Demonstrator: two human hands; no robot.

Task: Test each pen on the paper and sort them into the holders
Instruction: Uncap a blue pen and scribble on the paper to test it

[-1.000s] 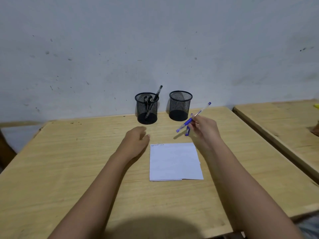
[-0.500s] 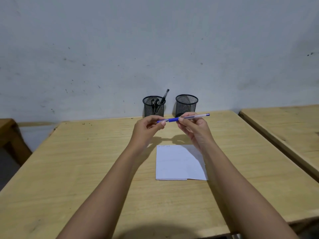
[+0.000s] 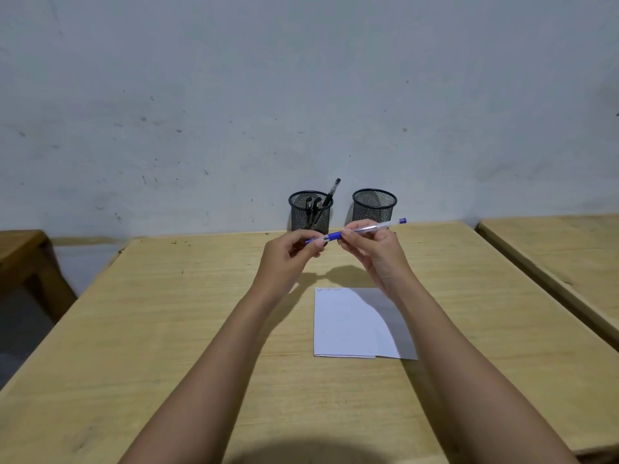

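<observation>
Right hand (image 3: 371, 251), fingers curled round the clear barrel of a blue pen (image 3: 335, 235), and left hand (image 3: 288, 257), pinching the pen's blue left end between thumb and fingertips, hold it together in the air above the desk (image 3: 167, 329). The pen's long axis runs almost level from left to right, rising slightly toward the blue-tipped end that sticks out past the right hand. Whether the left hand grips a cap or the writing tip cannot be told. The paper (image 3: 348, 326) lies flat below the hands and nearer the person, faint scribbles along its far edge. The right hand is closer to it, and only the right forearm crosses over the sheet. Beyond the hands, by the wall (image 3: 301, 78), stand two black mesh holders. The left holder (image 3: 300, 220) contains black pens (image 3: 335, 187); the right holder (image 3: 373, 211) shows no pen above its rim.
</observation>
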